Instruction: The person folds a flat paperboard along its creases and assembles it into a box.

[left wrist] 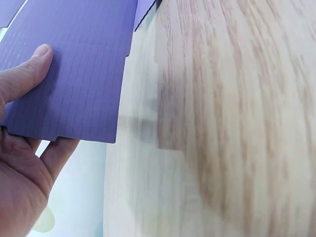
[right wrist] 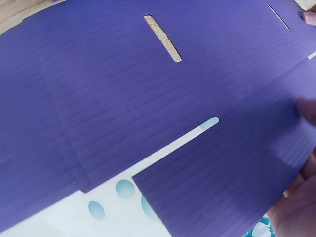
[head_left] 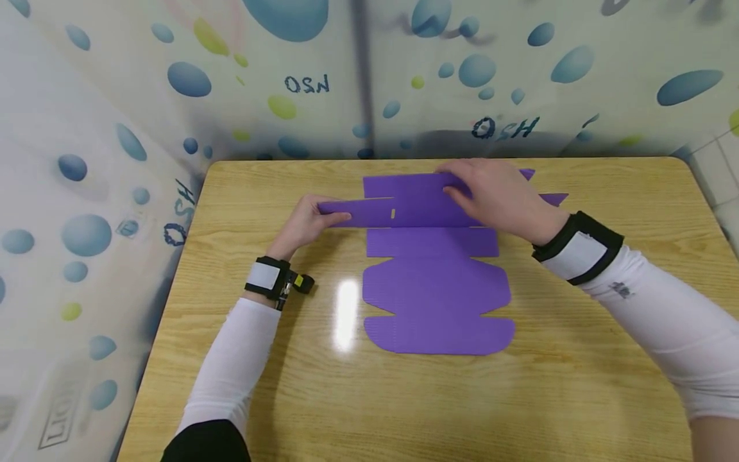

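A flat purple corrugated cardboard box blank lies on the table, its rounded flaps toward me and its far panels lifted. My left hand pinches the end of a left side flap, thumb on top and fingers beneath. In the left wrist view, that thumb presses on the ribbed face. My right hand grips the far panel near its top edge, covering part of it. The right wrist view shows a narrow slot in the cardboard, with my right-hand fingers at the lower edge.
The wooden table carries a bright light reflection left of the cardboard. Beyond its far edge hangs a curtain with blue and green spots, which also runs along the left side. White tiles show at the right.
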The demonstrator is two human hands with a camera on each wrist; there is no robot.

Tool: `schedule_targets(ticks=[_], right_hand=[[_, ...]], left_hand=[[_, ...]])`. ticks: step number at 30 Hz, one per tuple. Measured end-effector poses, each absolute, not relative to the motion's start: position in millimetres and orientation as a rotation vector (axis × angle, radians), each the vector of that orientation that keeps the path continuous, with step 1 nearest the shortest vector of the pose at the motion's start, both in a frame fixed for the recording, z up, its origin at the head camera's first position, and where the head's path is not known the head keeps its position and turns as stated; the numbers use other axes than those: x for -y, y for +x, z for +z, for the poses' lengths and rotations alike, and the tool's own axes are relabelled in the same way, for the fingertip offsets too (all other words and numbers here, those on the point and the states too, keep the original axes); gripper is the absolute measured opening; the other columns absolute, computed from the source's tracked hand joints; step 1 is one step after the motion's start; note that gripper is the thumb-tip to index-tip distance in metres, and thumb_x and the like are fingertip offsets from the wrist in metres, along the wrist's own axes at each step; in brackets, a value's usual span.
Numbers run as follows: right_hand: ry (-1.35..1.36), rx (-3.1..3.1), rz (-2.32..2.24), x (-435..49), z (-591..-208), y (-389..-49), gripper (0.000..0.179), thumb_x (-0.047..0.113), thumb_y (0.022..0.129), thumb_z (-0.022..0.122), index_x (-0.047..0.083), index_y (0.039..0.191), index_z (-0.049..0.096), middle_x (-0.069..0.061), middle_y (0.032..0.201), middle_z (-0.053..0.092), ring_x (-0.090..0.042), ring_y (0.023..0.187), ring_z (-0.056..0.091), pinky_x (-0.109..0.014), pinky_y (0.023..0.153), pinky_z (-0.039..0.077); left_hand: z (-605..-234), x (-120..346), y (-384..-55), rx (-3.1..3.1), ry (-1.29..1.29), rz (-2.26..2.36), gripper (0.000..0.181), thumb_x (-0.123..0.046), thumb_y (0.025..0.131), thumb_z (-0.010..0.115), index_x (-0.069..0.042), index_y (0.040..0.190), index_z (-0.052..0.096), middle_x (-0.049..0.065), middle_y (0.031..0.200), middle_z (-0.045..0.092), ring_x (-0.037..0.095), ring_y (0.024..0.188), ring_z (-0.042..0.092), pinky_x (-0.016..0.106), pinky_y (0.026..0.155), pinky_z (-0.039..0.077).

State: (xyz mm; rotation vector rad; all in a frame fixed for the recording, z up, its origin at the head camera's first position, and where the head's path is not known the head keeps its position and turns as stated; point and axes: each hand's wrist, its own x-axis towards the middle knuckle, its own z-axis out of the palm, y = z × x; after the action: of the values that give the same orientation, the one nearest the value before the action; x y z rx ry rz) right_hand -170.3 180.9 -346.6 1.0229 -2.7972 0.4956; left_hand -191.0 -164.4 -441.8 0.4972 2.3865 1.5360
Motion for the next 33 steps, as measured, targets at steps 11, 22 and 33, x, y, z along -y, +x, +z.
schedule_targets(ticks=[11,22,33], right_hand=[[0.918,2.695,0.537,-191,-340,-171,0.022,0.002,0.096,0.069,-0.003,0.117,0.065,-0.018,0.101,0.071,-0.035,0.085,0.068,-0.052,0.07,0.054],[0.813,2.631,0.541,-199,-319,-168,0.025,0.002,0.095,0.069,-0.004,0.119,0.065,-0.022,0.105,0.072,-0.04,0.086,0.068,-0.055,0.07,0.052],[0.77,2.588,0.589,-202,-315,-170,0.024,0.0,0.094,0.07,-0.007,0.117,0.066,-0.023,0.105,0.071,-0.04,0.085,0.067,-0.054,0.07,0.051]], left_hand=[[-435,154,-187,-2.469,0.25,1.609,0.037,-0.027,0.096,0.077,-0.005,0.124,0.069,0.01,0.112,0.073,0.021,0.098,0.064,0.032,0.08,0.05],[-431,134,-179,-2.205,-0.024,1.664,0.063,-0.036,0.096,0.076,0.001,0.143,0.054,0.016,0.116,0.074,0.027,0.105,0.072,0.038,0.09,0.057],[-436,99,-170,-2.139,0.017,1.65,0.042,-0.031,0.097,0.075,-0.003,0.128,0.071,0.009,0.109,0.077,0.018,0.098,0.074,0.031,0.088,0.056]])
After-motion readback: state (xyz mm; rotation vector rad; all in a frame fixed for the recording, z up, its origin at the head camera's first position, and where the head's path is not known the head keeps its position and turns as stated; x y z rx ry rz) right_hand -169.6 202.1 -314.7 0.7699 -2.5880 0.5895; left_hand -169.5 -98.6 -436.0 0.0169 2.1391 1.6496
